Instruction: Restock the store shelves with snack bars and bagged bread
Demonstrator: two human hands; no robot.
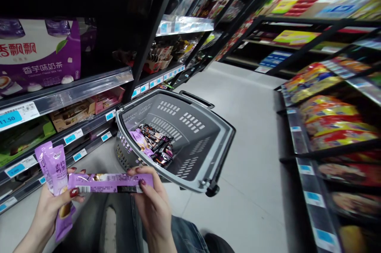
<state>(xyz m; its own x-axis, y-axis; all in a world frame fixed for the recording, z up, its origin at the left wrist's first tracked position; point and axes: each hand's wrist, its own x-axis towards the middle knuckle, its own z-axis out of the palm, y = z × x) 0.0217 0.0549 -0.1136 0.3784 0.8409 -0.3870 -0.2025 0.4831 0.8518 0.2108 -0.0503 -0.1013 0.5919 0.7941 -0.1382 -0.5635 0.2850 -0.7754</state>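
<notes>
My left hand (49,209) is closed around purple milk tea sachets (60,169), at least two overlapping and standing roughly upright at the lower left. In my right hand (154,199), thumb and fingers pinch one end of another purple sachet (101,183), which lies level with its printed back and barcode facing me. The left end of that sachet touches my left fingertips. Beyond my hands, a grey shopping basket (196,124) stands on the floor, holding purple packets (139,140) and several dark shiny packets (163,154).
On the left shelf stands a purple and white milk tea box (44,54) above price tags (19,116). Boxed goods (71,114) sit lower down. Blurred snack bags (330,114) fill the right shelves. A pale tiled floor (247,158) runs between the shelves.
</notes>
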